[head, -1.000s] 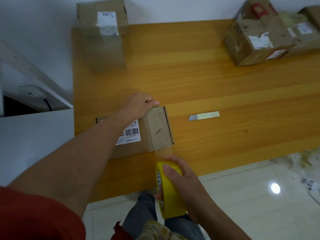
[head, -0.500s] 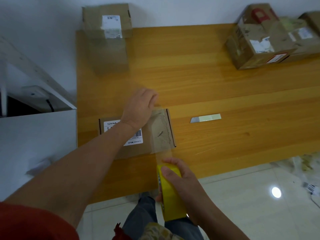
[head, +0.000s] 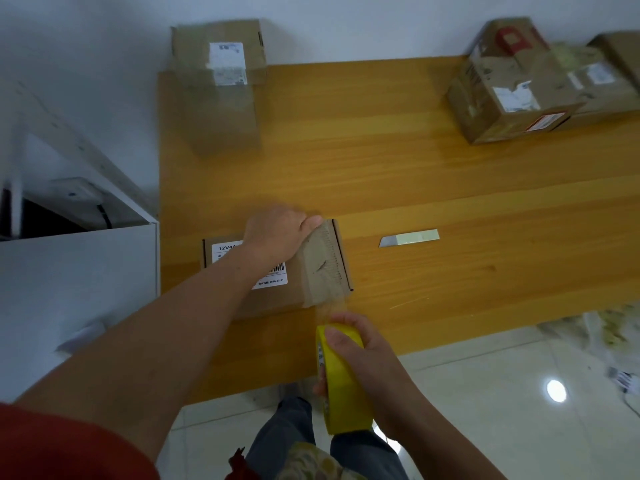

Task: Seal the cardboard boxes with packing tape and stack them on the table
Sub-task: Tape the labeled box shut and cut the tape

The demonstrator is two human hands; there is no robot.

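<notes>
The big orange-yellow wooden table [head: 415, 168] holds everything. In its far left corner stands a stack of brown cardboard boxes [head: 218, 81], and in the far right corner there is a pile of more brown cardboard boxes [head: 512, 95]. The flat brown cardboard box with the white label [head: 273, 299] lies near the front edge of the table, right in front of the person. Its long side runs from left to right. The left hand [head: 277, 233] rests on the far right part of the box top and presses down there. It looks blurry, but it seems to grip nothing and only push. The right hand [head: 367, 348] is closer to the person, just past the near side of the box. Its fingers and thumb are wrapped tight round the yellow roll of packing tape [head: 343, 386]. A see-through strip of tape [head: 323, 268] runs from under the left hand, across the short way of the box near its right end, and down to the roll. So the tape line goes from far to near, with one hand at each end. I think the strip has to be cut next. The small pale cutter blade [head: 410, 237] lies on the table to the right of the box, apart from it, on the right hand's side.
</notes>
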